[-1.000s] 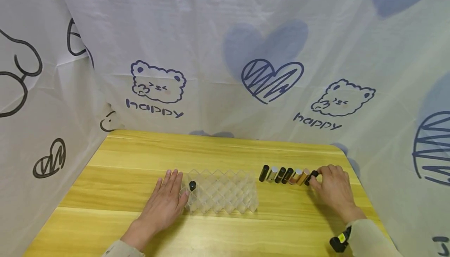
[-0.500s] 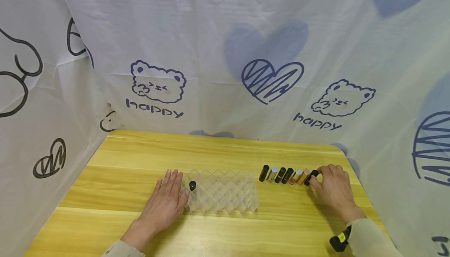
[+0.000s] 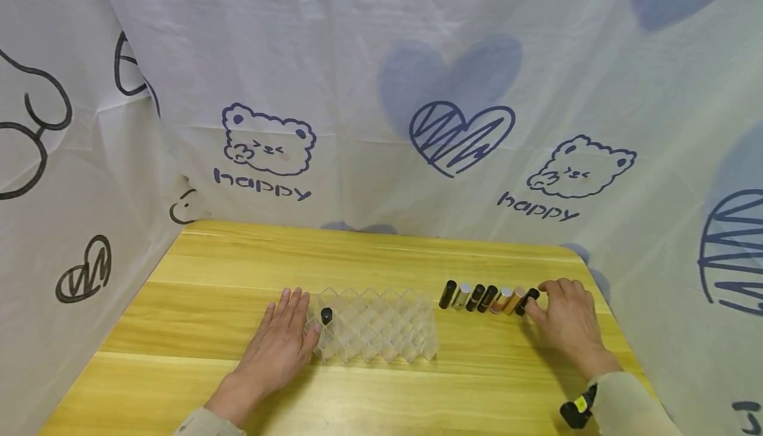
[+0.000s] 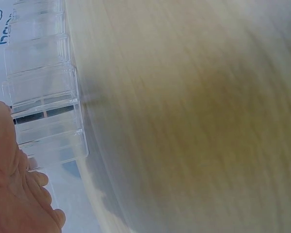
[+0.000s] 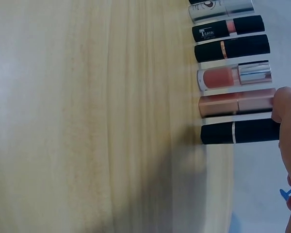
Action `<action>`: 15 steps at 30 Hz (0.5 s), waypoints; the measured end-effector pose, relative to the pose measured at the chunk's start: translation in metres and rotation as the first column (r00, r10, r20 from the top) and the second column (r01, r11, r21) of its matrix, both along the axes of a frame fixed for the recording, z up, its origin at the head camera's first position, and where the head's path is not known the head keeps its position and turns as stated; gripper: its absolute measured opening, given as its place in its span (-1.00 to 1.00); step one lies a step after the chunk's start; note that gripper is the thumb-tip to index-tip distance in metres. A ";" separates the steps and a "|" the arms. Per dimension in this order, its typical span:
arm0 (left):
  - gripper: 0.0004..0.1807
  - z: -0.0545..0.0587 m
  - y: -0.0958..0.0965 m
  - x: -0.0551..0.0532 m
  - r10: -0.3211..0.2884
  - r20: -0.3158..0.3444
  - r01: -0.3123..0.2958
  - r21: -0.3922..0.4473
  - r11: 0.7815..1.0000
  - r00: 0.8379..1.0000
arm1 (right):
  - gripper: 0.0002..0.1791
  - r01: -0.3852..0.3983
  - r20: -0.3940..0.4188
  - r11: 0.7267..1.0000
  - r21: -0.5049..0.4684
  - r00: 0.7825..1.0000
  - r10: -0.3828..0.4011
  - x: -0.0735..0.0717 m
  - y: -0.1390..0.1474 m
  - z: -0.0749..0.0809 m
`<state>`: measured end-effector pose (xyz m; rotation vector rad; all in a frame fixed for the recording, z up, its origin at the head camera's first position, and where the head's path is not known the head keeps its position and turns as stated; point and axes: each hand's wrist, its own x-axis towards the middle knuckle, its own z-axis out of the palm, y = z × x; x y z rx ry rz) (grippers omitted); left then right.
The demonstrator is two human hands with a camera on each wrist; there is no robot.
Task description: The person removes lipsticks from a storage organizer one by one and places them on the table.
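A clear plastic lipstick organizer (image 3: 381, 327) with diamond-shaped compartments stands mid-table. One black lipstick (image 3: 326, 317) is upright in its left end. My left hand (image 3: 280, 340) lies with fingers extended along that end, the thumb at the organizer's near-left side. To the right, several lipsticks stand upright in a row. At the row's right end, my right hand (image 3: 563, 317) pinches the cap of a black lipstick (image 5: 237, 132) that has a thin silver band. Beside it stand a rose-gold lipstick (image 5: 228, 103) and a lip gloss (image 5: 218, 77) with a silver cap.
Farther along the row come black lipsticks (image 5: 233, 48) and a silver one (image 5: 223, 9). The wooden table (image 3: 250, 257) meets a printed cloth (image 3: 357, 91) at its back and sides. A black wrist device (image 3: 577, 413) hangs by the right sleeve.
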<state>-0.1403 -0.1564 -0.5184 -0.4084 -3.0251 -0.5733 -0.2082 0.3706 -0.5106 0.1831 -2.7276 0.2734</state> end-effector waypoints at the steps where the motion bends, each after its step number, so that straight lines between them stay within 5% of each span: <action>1: -0.20 0.000 0.000 0.000 0.000 0.000 0.000 -0.001 1.000 1.000 | -0.59 -0.002 -0.007 1.000 -0.003 1.000 0.002 0.000 -0.001 0.001; 15: -0.19 0.000 0.000 0.000 -0.002 -0.007 0.002 -0.013 1.000 1.000 | -0.67 -0.150 -0.209 0.989 -0.006 0.967 0.145 -0.001 -0.045 0.023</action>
